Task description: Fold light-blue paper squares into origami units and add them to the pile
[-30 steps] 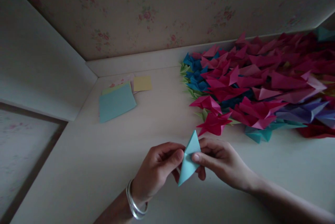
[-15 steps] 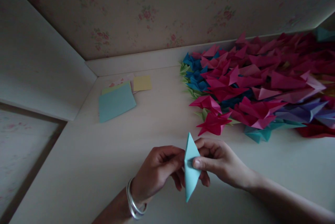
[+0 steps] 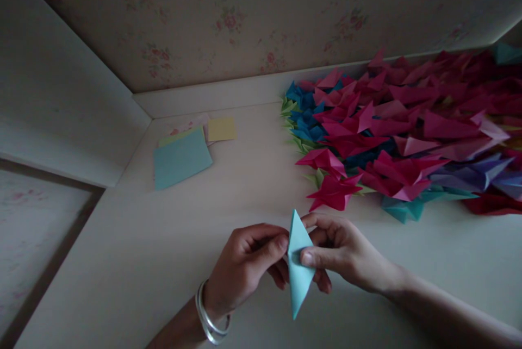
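A piece of light turquoise paper (image 3: 300, 284), folded into a narrow diamond shape with points at top and bottom, is held upright above the white table. My right hand (image 3: 346, 254) pinches it, thumb on its near face and fingers behind. On its left edge, the thumb and forefinger of my left hand (image 3: 250, 259) are pressed together. Some fingertips of both hands are hidden behind the paper. Silver bangles (image 3: 210, 316) circle my left wrist.
A big heap of folded paper pieces (image 3: 399, 131), mostly pink with blue, green, purple and teal, covers the back right. Turquoise sheets (image 3: 181, 160) and a small yellow pad (image 3: 221, 129) lie at back left. A white panel (image 3: 69, 72) rises at the left, before flowered wallpaper (image 3: 244, 23).
Both hands keep their hold on the folded paper, which has shifted very slightly downward. My left thumb has moved a little upward along its left edge.
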Demonstrator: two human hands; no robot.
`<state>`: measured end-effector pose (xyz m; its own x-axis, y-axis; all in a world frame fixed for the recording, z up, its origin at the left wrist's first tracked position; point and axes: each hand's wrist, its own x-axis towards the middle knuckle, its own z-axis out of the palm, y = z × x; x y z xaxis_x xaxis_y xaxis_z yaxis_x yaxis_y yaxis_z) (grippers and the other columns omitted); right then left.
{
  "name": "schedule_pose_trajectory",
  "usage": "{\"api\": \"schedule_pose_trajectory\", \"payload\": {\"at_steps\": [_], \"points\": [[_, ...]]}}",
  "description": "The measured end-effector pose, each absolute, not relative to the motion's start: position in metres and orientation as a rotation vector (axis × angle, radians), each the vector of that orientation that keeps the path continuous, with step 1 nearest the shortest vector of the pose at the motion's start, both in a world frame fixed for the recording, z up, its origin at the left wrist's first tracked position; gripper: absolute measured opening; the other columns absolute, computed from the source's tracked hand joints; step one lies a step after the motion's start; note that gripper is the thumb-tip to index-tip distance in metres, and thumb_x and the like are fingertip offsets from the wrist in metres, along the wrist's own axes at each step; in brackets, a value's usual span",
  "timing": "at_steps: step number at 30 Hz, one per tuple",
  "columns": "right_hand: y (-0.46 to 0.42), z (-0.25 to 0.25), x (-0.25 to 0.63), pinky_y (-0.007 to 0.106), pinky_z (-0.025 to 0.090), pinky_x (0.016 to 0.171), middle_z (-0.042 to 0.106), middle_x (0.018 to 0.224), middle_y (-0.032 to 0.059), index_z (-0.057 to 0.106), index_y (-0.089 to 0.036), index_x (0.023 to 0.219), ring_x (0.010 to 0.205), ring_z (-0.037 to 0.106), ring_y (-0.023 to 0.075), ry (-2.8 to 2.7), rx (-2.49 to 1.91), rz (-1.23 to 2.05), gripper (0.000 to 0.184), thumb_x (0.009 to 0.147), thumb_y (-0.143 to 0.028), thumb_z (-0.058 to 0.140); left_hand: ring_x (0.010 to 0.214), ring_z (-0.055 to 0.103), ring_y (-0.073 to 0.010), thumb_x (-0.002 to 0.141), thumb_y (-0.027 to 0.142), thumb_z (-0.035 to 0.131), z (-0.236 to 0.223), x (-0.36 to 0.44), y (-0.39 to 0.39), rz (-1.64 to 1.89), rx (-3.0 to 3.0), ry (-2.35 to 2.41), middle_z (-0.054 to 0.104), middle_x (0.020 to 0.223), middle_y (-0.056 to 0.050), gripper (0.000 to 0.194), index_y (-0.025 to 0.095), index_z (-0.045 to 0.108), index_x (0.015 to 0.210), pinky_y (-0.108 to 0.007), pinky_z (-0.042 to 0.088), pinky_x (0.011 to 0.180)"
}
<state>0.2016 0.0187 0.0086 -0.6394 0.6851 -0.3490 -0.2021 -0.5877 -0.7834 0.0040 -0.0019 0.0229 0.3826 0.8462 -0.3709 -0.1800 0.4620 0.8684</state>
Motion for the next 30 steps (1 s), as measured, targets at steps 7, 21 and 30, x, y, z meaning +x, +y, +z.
{"api": "schedule_pose_trajectory", "payload": {"at_steps": [7,21,30], "points": [[0.018,0.009,0.202,0.013,0.051,0.039,0.069,0.063,-0.0007,0.057,-0.013,0.104,0.042,0.059,0.0062,-1.033,-0.927,2.293,0.049,0.073,-0.037,0.086,0.056,0.066,-0.0120,0.087,0.029,0.069,0.029,0.001,-0.001,0.771,0.940,1.032,0.070,0.073,-0.002,0.034,0.014,0.068,0.117,-0.021,0.056,0.053],[0.005,0.000,0.196,0.019,0.048,0.047,0.063,0.082,0.0021,0.056,-0.023,0.119,0.065,0.063,0.0142,-1.683,-1.283,1.323,0.038,0.087,-0.037,0.072,0.087,0.071,-0.0214,0.092,0.012,0.053,0.021,0.009,-0.004,0.782,1.485,1.277,0.076,0.101,-0.007,0.032,0.022,0.068,0.119,-0.029,0.054,0.078],[0.001,0.001,0.199,0.032,0.058,0.067,0.069,0.087,0.0054,0.057,-0.021,0.113,0.075,0.067,0.0205,-1.920,-1.127,0.990,0.031,0.089,-0.035,0.070,0.117,0.066,-0.0239,0.094,0.010,0.054,0.015,0.012,-0.010,0.960,1.699,1.314,0.070,0.129,-0.007,0.038,0.025,0.063,0.128,-0.035,0.049,0.102]]}}
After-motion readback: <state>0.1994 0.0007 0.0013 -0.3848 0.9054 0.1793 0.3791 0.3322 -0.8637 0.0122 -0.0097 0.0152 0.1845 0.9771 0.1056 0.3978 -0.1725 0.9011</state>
